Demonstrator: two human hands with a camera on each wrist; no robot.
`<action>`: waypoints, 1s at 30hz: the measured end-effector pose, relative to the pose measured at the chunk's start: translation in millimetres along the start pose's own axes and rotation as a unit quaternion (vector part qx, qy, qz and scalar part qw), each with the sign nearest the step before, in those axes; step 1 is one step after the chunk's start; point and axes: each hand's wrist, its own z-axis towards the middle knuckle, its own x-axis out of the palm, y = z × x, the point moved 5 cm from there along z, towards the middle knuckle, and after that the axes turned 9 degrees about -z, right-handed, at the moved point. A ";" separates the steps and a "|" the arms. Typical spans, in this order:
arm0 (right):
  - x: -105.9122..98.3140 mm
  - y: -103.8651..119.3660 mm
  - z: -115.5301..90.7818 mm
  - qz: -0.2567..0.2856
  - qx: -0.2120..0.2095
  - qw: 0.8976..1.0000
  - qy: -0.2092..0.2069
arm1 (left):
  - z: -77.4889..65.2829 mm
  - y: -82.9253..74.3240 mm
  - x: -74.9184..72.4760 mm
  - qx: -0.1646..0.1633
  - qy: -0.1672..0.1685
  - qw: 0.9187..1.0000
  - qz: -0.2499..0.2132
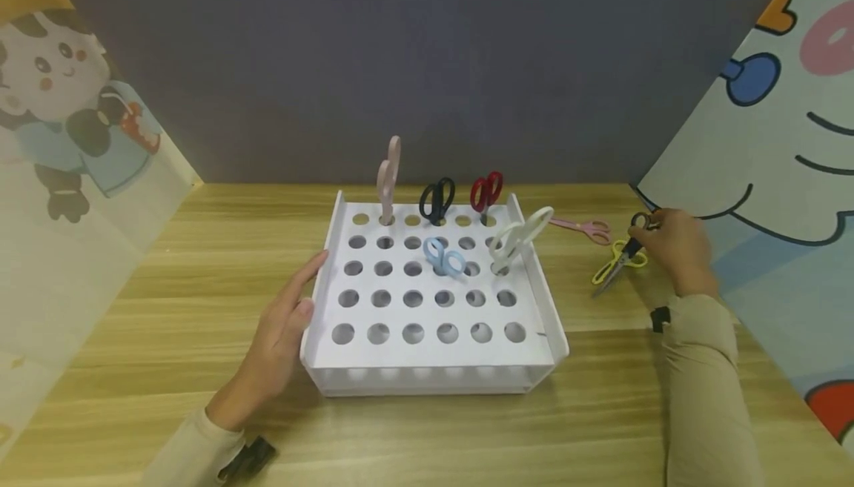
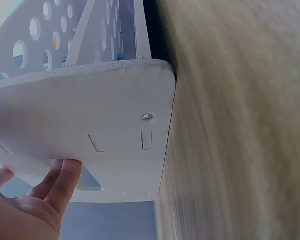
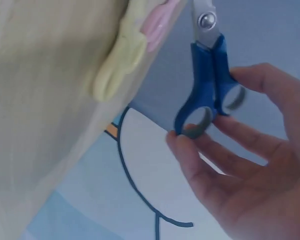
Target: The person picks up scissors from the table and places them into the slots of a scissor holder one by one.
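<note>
Wood-grained desk (image 1: pixel 153 272) with a dark grey back panel (image 1: pixel 414 64) behind and cartoon-printed walls (image 1: pixel 800 146) at either side. In the right grip (image 1: pixel 683 246), pinched by the fingertips at the handles: dark blue scissors (image 3: pixel 202 75), with blades aimed down and leftward, away from the palm. Just left of that grip, on the desk and partly behind the held blades: yellow scissors (image 3: pixel 121 60). A little farther left, lying flat near the yellow pair: pink scissors (image 1: pixel 590 227).

Well apart, farther left again: a white rack (image 1: pixel 427 359) with rows of round holes. In it, nearest the right grip, white scissors (image 1: pixel 510 246), leaning; then, in the back row, red scissors (image 1: pixel 483 204); farther off, light blue scissors (image 1: pixel 441 261) in the middle row; then black scissors (image 1: pixel 437 211) and, farthest, pale pink scissors (image 1: pixel 387 190), both in the back row. Past all these, touching the rack's left side with fingers extended and not clenched: the left grip (image 1: pixel 280 328).

Looks more than half done: five pairs already standing in holes, one in the right grip but not yet racked, two left on the desk.
</note>
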 end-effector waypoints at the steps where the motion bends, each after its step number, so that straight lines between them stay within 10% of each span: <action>1: -3.9 1.8 -0.2 0.006 0.002 1.000 -0.021 | -0.1 -0.1 0.0 0.001 0.000 1.000 0.000; 13: -39.8 26.3 -3.0 0.041 -0.001 0.987 -0.155 | 0.3 -0.4 -0.2 0.001 0.002 1.000 -0.001; 30: -70.0 61.2 -11.0 0.083 -0.015 0.977 -0.197 | -0.5 -0.3 -0.4 0.001 0.002 1.000 0.003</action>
